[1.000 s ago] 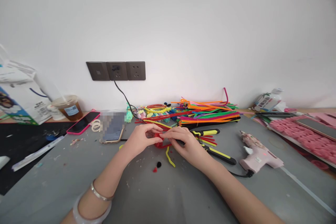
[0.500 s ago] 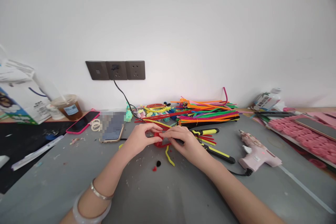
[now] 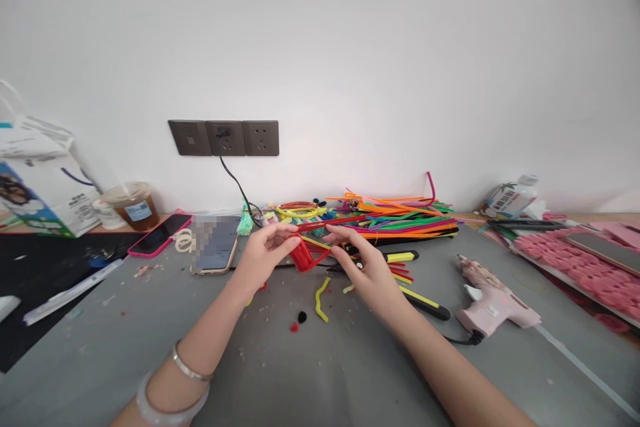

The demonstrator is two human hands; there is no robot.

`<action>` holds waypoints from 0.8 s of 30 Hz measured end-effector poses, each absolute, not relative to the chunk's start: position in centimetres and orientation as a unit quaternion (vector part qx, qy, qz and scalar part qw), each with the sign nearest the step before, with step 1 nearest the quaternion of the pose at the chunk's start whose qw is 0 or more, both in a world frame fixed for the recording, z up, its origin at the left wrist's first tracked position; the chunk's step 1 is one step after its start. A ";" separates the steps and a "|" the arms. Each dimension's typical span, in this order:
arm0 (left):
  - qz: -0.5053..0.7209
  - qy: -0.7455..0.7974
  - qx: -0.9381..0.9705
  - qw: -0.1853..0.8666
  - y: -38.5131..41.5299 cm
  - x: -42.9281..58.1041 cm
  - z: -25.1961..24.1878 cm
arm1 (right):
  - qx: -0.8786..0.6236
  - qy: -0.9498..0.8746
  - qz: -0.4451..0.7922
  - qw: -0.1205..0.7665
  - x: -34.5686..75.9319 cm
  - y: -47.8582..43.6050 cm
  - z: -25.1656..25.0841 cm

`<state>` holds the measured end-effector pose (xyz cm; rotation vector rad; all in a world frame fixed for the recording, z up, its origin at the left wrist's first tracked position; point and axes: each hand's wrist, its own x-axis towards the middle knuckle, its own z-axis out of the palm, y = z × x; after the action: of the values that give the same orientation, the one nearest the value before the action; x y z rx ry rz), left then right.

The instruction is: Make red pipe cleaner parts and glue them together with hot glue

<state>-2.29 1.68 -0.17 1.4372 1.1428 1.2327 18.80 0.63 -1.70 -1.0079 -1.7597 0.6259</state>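
My left hand [image 3: 265,257] is closed, pinching a red pipe cleaner piece [image 3: 302,256] wound into a compact block between thumb and fingers. From the block's lower edge a red strand sticks out to the right, its end at the thumb tip of my right hand [image 3: 364,263]. The right thumb and index finger are apart, and whether that thumb only touches the strand is hard to make out. Below the hands lie a bent yellow pipe cleaner [image 3: 321,300], a black pompom [image 3: 302,317] and a small red bit [image 3: 295,327].
Behind the hands lie bundles of coloured pipe cleaners [image 3: 410,221]. Yellow-black handles [image 3: 425,303] show right of my right hand, then a pink glue gun [image 3: 493,303]. To the left are a phone [image 3: 220,247], a pink-cased phone [image 3: 159,235] and a drink cup [image 3: 134,205].
My hands have moved apart, the right one shifting rightward. The red block is now lifted and more visible, with its strand showing between the hands.
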 end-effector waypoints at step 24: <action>0.456 0.316 0.338 0.760 0.4 -0.7 0.3 | -0.357 -0.578 0.473 0.561 18.8 1.0 -1.0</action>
<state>-0.71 0.38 0.29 0.7348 0.6888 0.9921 18.80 0.98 -1.05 -0.8419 -1.3632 1.1141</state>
